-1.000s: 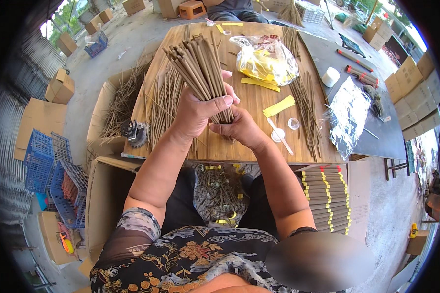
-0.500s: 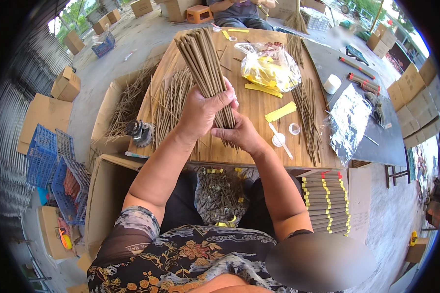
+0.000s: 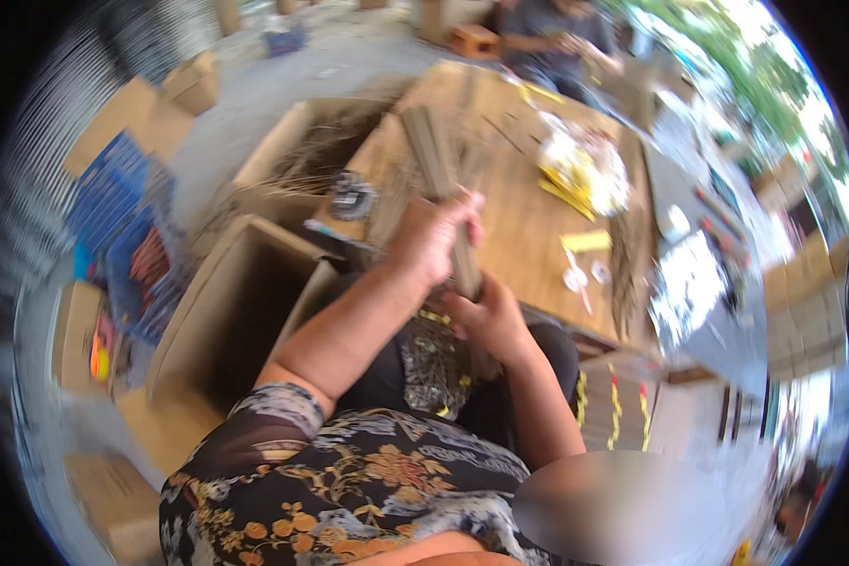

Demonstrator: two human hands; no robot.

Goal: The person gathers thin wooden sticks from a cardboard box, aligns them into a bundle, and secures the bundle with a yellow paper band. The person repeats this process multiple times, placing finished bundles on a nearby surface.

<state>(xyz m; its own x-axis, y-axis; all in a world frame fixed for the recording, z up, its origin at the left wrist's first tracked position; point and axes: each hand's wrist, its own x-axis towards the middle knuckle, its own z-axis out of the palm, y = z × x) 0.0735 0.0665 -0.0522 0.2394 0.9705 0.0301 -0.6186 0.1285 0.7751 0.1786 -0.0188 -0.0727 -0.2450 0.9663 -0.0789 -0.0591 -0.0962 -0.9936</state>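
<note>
A bundle of thin brown sticks, which look like incense sticks, stands tilted in front of me with its top leaning left and away. My left hand is closed round its middle. Lower down, my right hand grips the bottom end, its fingers partly hidden and blurred. Both hands are over the near edge of the wooden table. To their right lie yellow paper strips and a loose row of sticks. Farther back sits a clear plastic bag with yellow pieces inside.
Left of the table are an open cardboard box, another box with loose sticks and blue crates. A dark round metal object sits at the table's left corner. Silvery film lies at right. Another person sits across the table.
My view has swung left, so the table now appears farther right and blurred. The bundle and both hands have come back toward the table's near edge, still gripping.
</note>
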